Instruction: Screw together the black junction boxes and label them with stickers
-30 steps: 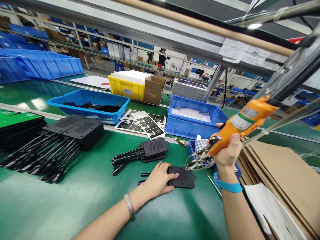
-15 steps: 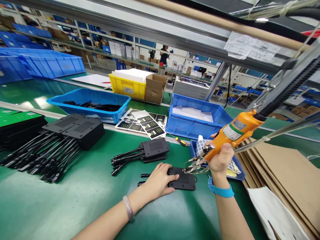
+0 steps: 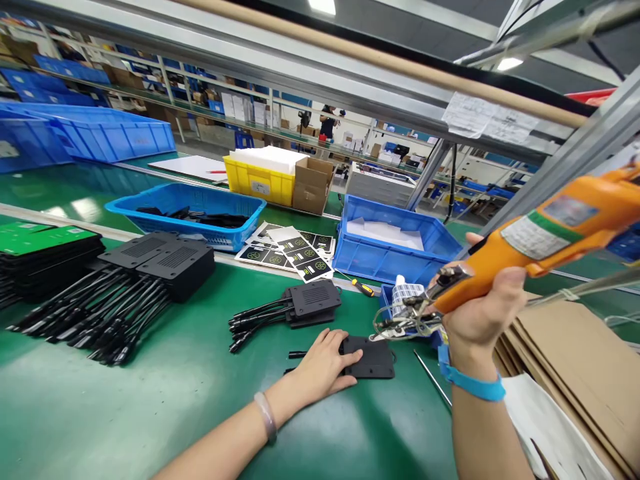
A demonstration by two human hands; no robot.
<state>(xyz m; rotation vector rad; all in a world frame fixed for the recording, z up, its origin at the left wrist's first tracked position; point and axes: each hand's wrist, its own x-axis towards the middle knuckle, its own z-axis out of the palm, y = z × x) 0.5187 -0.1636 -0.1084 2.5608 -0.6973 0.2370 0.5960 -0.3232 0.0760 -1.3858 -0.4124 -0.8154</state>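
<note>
Under my left hand (image 3: 327, 365) a flat black box (image 3: 375, 359) lies on the green table (image 3: 210, 407); the fingers and thumb rest over its left end, with cable ends showing beyond them. My right hand (image 3: 483, 313) is wrapped round an orange electric screwdriver (image 3: 540, 230), raised to the right of that box. Wires and metal parts at the tool's lower end hang near the box's upper right corner. Just behind sits a small pile of black boxes (image 3: 315, 300) with cables pointing left.
Stacked black boxes (image 3: 175, 263) with cables stand at the left. Behind are a blue basket (image 3: 190, 200), printed sheets (image 3: 295, 250), a blue bin (image 3: 390, 260) and a yellow-handled screwdriver (image 3: 363, 287). Cardboard sheets (image 3: 575, 353) lie at the right, near a thin metal rod (image 3: 433, 379).
My right hand has moved right with the orange screwdriver, its lower end now away from the black box. The thin rod shows more fully. My left hand stays on the box.
</note>
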